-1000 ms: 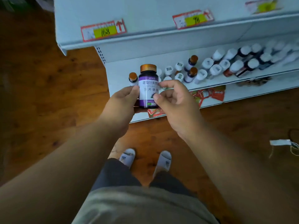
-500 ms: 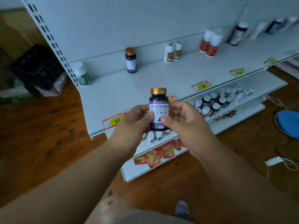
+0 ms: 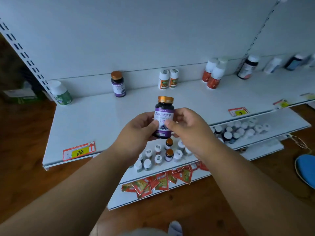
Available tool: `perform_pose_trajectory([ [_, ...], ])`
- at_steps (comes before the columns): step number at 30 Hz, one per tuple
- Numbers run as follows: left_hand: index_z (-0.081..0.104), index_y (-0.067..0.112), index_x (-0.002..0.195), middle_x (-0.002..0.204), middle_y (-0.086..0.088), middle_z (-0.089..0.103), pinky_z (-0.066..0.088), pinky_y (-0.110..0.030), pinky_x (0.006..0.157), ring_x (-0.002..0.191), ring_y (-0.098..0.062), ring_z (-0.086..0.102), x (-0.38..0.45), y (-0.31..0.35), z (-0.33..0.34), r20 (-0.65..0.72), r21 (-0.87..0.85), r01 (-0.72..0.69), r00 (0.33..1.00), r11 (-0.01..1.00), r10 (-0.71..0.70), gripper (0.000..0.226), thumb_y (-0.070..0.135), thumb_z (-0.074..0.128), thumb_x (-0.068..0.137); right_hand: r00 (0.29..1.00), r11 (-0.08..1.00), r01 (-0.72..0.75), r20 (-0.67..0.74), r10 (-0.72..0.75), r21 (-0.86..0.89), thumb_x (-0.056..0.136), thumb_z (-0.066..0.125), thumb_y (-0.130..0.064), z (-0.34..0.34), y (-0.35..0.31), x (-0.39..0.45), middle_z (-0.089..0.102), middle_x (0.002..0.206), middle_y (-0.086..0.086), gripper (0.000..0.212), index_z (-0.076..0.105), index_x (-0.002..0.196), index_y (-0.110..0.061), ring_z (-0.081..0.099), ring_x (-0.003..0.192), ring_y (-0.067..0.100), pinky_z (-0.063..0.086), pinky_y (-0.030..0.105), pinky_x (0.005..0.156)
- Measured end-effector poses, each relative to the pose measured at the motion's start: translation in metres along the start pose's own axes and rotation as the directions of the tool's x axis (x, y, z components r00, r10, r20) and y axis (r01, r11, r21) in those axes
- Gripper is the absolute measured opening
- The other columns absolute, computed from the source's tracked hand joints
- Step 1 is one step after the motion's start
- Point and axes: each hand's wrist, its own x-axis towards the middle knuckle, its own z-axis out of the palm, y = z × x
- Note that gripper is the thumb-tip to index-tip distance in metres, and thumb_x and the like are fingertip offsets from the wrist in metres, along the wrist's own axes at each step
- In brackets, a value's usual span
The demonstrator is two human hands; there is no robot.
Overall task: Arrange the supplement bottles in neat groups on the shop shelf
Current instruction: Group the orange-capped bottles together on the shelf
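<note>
Holding purple bottle (image 3: 164, 118) upright, cap up

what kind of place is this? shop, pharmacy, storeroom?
Most likely a small shop's supplement aisle: white retail shelving with a price tag reading 168 on its edge, and supplement bottles grouped by kind, such as an orange-labelled pair.

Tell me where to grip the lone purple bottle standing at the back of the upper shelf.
Grip the purple bottle round its label, below the gold cap, coming from the front. It stands upright against the back panel, so only the front and sides look reachable, and the space either side is free.
</note>
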Motion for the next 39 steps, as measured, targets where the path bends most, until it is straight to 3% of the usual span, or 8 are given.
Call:
perform_pose_trajectory([
  [9, 0.057, 0.037, 0.129, 0.101, 0.018, 0.069, 0.047, -0.015, 0.061, 0.085, 0.0, 0.066, 0.039, 0.016, -0.031, -0.279, 0.281, 0.113, 0.96, 0.953, -0.031, 0.032, 0.03, 0.059, 0.098, 0.971, 0.986, 0.114, 0.223, -0.085, -0.119, 0.086, 0.073, -0.036, 0.036, -0.015, 0.094, 0.064, 0.113, -0.009, 0.041, 0.056, 0.121, -0.026, 0.062, 0.099, 0.012, 0.054, 0.036, 0.087],
  [16, 0.048, 0.035, 0.143, 0.125, 0.008, 0.061, 0.045, -0.018, 0.068, 0.103, -0.014, 0.06, 0.092, 0.015, -0.09, -0.258, 0.474, 0.159, 0.965, 0.866, -0.036, 0.052, 0.013, 0.055, 0.096, 0.981, 0.964, 0.134, 0.172, -0.094, -0.232, 0.084, 0.075, -0.039, 0.082, -0.016, 0.149, 0.062, 0.116, -0.007, 0.046, 0.052, 0.121, -0.026, 0.061, 0.095, 0.013, 0.046, 0.029, 0.08],
  [19, 0.044, 0.036, 0.144, 0.126, 0.01, 0.059, 0.044, -0.019, 0.074, 0.1, -0.012, 0.06, 0.111, 0.016, -0.106, -0.275, 0.61, 0.062, 0.951, 0.79, 0.138, 0.056, 0.01, 0.05, 0.095, 0.98, 0.931, 0.172, 0.154, -0.128, -0.323, 0.086, 0.073, -0.035, 0.093, -0.004, 0.168, 0.062, 0.12, -0.004, 0.044, 0.051, 0.122, -0.024, 0.06, 0.095, 0.014, 0.044, 0.028, 0.08],
  [23, 0.05, 0.041, 0.138, 0.128, 0.005, 0.058, 0.049, -0.031, 0.088, 0.102, -0.016, 0.06, 0.133, 0.021, -0.11, -0.101, 0.739, -0.064, 0.974, 0.671, 0.204, 0.06, 0.003, 0.044, 0.092, 0.976, 0.921, 0.216, 0.08, -0.2, -0.326, 0.085, 0.072, -0.034, 0.105, 0.009, 0.186, 0.062, 0.112, -0.002, 0.037, 0.054, 0.115, -0.021, 0.06, 0.098, 0.017, 0.042, 0.027, 0.076],
  [28, 0.032, 0.042, 0.146, 0.133, -0.002, 0.048, 0.048, -0.041, 0.094, 0.117, -0.027, 0.05, 0.151, 0.021, -0.105, -0.055, 0.915, -0.012, 0.986, 0.403, 0.154, 0.072, 0.003, 0.046, 0.087, 0.966, 0.926, 0.259, 0.049, -0.255, -0.274, 0.085, 0.071, -0.024, 0.111, 0.015, 0.21, 0.064, 0.11, -0.001, 0.033, 0.059, 0.115, -0.018, 0.059, 0.099, 0.016, 0.039, 0.023, 0.075],
  [31, 0.033, 0.04, 0.143, 0.132, -0.002, 0.041, 0.035, -0.034, 0.098, 0.118, -0.026, 0.04, 0.157, 0.027, -0.106, -0.036, 0.995, 0.005, 0.951, 0.104, 0.306, 0.072, 0.008, 0.049, 0.081, 0.964, 0.925, 0.264, 0.051, -0.26, -0.271, 0.081, 0.069, -0.025, 0.117, 0.015, 0.23, 0.063, 0.1, -0.004, 0.024, 0.06, 0.103, -0.02, 0.059, 0.091, 0.016, 0.037, 0.021, 0.065],
  [33, 0.037, 0.039, 0.143, 0.134, 0.0, 0.04, 0.03, -0.034, 0.101, 0.121, -0.026, 0.038, 0.162, 0.03, -0.111, 0.004, 1.0, -0.004, 0.927, 0.0, 0.374, 0.072, 0.01, 0.05, 0.078, 0.967, 0.926, 0.254, 0.042, -0.253, -0.278, 0.078, 0.066, -0.027, 0.124, 0.016, 0.241, 0.062, 0.099, -0.002, 0.024, 0.06, 0.101, -0.02, 0.059, 0.093, 0.018, 0.04, 0.026, 0.068],
  [39, 0.035, 0.029, 0.147, 0.146, 0.003, 0.038, 0.028, -0.032, 0.11, 0.133, -0.023, 0.035, 0.174, 0.03, -0.121, -0.12, 0.981, 0.067, 0.948, 0.183, 0.295, 0.069, 0.009, 0.049, 0.083, 0.967, 0.911, 0.243, 0.008, -0.255, -0.333, 0.079, 0.066, -0.024, 0.135, 0.016, 0.26, 0.062, 0.103, 0.006, 0.027, 0.061, 0.104, -0.015, 0.06, 0.095, 0.026, 0.041, 0.027, 0.074],
])
